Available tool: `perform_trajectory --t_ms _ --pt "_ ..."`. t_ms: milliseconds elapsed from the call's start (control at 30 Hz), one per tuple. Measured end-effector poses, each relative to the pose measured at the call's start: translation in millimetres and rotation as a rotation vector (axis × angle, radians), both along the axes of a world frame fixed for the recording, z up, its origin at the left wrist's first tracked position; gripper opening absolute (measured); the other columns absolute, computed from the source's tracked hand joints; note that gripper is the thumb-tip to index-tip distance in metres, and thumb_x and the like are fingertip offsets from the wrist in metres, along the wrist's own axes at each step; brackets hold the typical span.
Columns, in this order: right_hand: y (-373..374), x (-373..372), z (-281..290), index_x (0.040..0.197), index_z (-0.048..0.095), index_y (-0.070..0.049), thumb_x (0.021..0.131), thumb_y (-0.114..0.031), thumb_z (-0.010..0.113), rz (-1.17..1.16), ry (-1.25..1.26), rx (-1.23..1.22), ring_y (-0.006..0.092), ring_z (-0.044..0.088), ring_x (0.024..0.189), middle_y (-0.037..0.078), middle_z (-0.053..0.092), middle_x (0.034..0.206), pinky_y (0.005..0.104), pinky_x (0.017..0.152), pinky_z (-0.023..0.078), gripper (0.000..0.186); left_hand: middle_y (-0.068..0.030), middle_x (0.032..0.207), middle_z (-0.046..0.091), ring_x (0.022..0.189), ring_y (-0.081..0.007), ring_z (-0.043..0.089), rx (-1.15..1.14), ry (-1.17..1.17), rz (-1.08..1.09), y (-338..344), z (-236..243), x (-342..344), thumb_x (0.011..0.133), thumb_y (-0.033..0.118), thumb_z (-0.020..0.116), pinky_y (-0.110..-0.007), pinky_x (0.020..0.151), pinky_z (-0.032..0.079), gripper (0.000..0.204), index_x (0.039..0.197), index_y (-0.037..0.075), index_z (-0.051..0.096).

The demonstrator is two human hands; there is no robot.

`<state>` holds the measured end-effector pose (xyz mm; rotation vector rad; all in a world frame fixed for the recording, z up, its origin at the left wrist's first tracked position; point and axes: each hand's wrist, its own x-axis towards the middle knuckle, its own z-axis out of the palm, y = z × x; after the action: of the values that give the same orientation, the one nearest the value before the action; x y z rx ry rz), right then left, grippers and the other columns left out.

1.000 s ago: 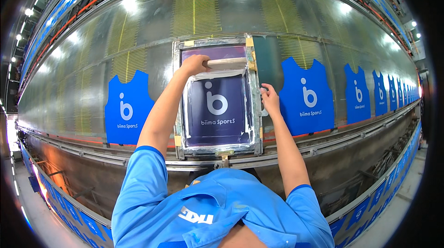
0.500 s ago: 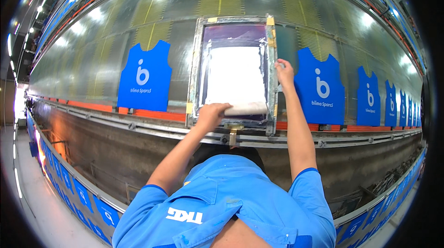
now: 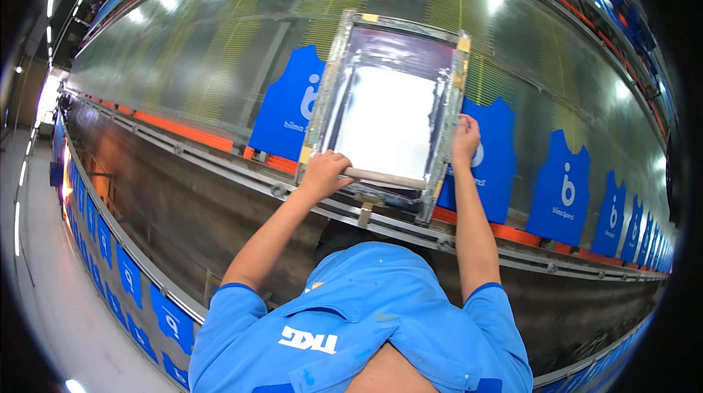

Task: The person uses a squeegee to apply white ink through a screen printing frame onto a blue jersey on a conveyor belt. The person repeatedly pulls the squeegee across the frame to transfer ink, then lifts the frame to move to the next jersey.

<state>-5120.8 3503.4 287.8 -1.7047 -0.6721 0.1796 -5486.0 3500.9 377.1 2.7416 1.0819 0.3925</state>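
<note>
A screen-printing frame [image 3: 457, 78], metal-edged with yellowish tape patches, stands tilted in front of me. Inside it, white ink [image 3: 388, 115] covers most of the mesh. A pale squeegee [image 3: 388, 178] lies across the lower part of the mesh. My left hand [image 3: 326, 175] is closed round the frame's lower left corner, its fingertips against the squeegee's left end. At the right side rail my right hand [image 3: 466, 142] is closed, gripping the edge; its exact hold is partly hidden. The frame overlaps a blue vest [image 3: 282, 107] on its left and another blue vest [image 3: 491, 155] on its right.
A long shiny printing table [image 3: 242, 49] runs across, with more printed blue vests [image 3: 560, 188] toward the right. Along its near edge runs a metal rail [image 3: 220, 166] with orange strips. Blue pieces hang on a lower table [image 3: 132, 283] at the left, beside a pale floor [image 3: 58, 305].
The frame has shifted from the gap between two vests to overlap both, and it slants more. My right hand has come onto its right rail. The whole view has turned.
</note>
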Motion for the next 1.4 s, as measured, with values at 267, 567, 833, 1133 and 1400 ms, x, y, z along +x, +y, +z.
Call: perform_trajectory --t_ms 267,567,833,1133,1400 --pt "74.7 -172.7 31.5 0.107 0.068 -0.007 0.102 -0.028 0.053 0.062 0.101 -0.066 0.0280 0.066 0.070 0.015 0.070 0.081 0.0418 0.068 0.050 0.026 0.0000 0.104 0.073 0.096 -0.0232 0.065 -0.051 0.181 -0.023 100.4 12.9 -160.8 0.066 0.015 0.082 -0.040 0.081 0.052 0.032 0.097 0.019 0.076" --pt "85.3 -197.1 38.7 0.110 0.067 -0.009 0.102 -0.029 0.052 -0.006 0.083 -0.183 0.0323 0.066 0.074 0.017 0.069 0.083 0.0432 0.074 0.050 0.026 -0.0015 0.092 0.075 0.083 -0.0254 0.068 0.059 -0.085 -0.038 176.1 48.2 -150.5 0.070 0.009 0.077 -0.039 0.072 0.051 0.027 0.095 0.020 0.079" --pt "93.3 -151.7 100.0 0.114 0.071 -0.015 0.086 -0.026 0.075 0.226 -0.698 -0.619 0.0295 0.058 0.111 0.010 0.063 0.115 0.0480 0.089 0.045 0.031 -0.0071 0.088 0.074 0.086 -0.0307 0.069 -0.017 0.098 -0.098 369.2 85.9 -39.3 0.074 0.027 0.081 -0.045 0.076 0.054 0.028 0.101 0.020 0.078" --pt "251.8 -122.0 166.6 0.097 0.076 -0.014 0.075 -0.032 0.083 0.502 -0.658 -0.838 0.0280 0.064 0.097 0.009 0.071 0.088 0.0432 0.086 0.038 0.029 -0.0091 0.094 0.075 0.090 -0.0319 0.070 -0.048 0.258 -0.080 410.0 94.4 4.0 0.071 0.032 0.083 -0.045 0.080 0.056 0.035 0.104 0.021 0.078" --pt "138.9 -197.4 96.4 0.086 0.076 -0.013 0.074 -0.030 0.083 0.492 -0.750 -0.637 0.0267 0.064 0.088 0.006 0.070 0.082 0.0424 0.083 0.039 0.022 -0.0075 0.088 0.074 0.084 -0.0321 0.069 -0.120 0.236 -0.077 304.0 52.8 -75.0 0.073 0.028 0.081 -0.045 0.073 0.054 0.024 0.096 0.021 0.078"
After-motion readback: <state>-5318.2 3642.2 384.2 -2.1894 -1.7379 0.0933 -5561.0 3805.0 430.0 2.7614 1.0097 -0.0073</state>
